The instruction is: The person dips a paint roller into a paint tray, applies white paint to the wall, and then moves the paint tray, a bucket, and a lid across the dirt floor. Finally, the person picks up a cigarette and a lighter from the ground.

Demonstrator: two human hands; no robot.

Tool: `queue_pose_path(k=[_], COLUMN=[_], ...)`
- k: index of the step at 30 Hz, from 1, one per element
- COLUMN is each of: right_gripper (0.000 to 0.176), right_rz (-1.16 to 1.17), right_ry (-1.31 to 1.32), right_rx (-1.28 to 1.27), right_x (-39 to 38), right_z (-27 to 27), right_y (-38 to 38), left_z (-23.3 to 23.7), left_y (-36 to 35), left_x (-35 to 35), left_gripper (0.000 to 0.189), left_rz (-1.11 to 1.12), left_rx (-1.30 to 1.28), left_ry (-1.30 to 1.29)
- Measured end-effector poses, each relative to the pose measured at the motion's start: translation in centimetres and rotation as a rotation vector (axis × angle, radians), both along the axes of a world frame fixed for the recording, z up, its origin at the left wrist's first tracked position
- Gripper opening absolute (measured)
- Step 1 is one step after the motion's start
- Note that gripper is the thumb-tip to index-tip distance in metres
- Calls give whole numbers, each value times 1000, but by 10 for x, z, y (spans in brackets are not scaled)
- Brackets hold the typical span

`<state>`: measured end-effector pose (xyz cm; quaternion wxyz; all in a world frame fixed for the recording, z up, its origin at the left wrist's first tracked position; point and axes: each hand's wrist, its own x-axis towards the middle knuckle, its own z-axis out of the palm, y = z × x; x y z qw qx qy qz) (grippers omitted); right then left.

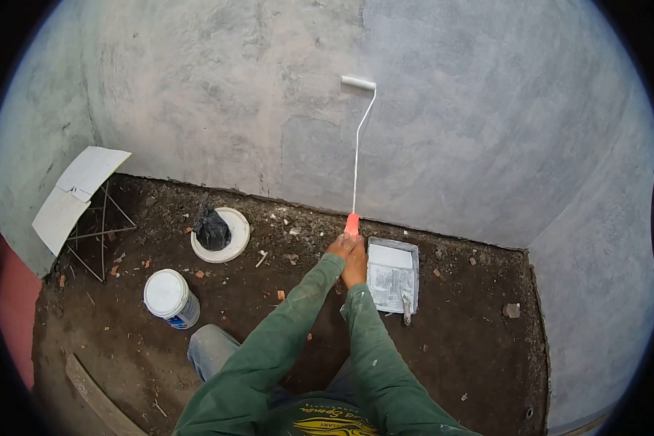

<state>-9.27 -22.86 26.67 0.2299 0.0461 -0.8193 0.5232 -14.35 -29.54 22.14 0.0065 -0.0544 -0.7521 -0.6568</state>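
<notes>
Both hands (348,256) tight around roller handle (352,223)

This is an unfinished room on a building site. Bare grey plastered walls (450,145) rise beyond the grip, with the paint roller (359,83) against them. Beneath is a dirt floor (457,327) strewn with brick rubble, with a paint tray (392,276) just right and 1 bucket (168,296) well left.

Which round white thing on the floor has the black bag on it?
The flat disc by the wall; the lidded bucket carries nothing.
</notes>
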Motion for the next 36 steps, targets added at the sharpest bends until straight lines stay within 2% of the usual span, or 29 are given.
queue_pose_path(k=[4,8,10,13,21,24,25,26,28,29,31,33,36], right_gripper=[28,27,27,27,33,33,34,34,36,36,34,30,29], right_rz=[16,12,15,-7,-58,-11,-56,-53,-20,-21,17,25,13], right_ry=[-84,-133,-137,-192,-207,-229,-261,-247,-192,-119,13,162,204], right_rx=[-19,-12,-13,-3,50,-48,31,32,-66,-20,-38,31,31], right_x=[12,25,28,33,36,57,60,59,54,47,31,14,-9], right_z=[-24,-40,-49,-62,-103,-79,-69,-60,-42,-30,9,56,118], right_y=[3,6,5,5,12,14,15,16,17,18,20,19,15], left_z=[-15,-38,-43,-133,-191,-196,-198,-162,-58,-50,26,74,140], left_y=[1,4,4,4,12,15,17,37,20,23,17,16,11], left_x=[23,34,41,7,8,9,9,29,54,43,47,28,-2], left_gripper=[58,58,58,53,52,51,51,51,49,48,50,51,54], left_rz=[-11,39,-4,-10,-5,-3,2,6,42,92,55,79,137], left_rx=[9,-8,103,27,0,-11,-13,-12,65,-12,21,19,-110], left_ry=[-108,-61,-96,-49,-44,-27,-18,-4,-42,30,147,228,246])
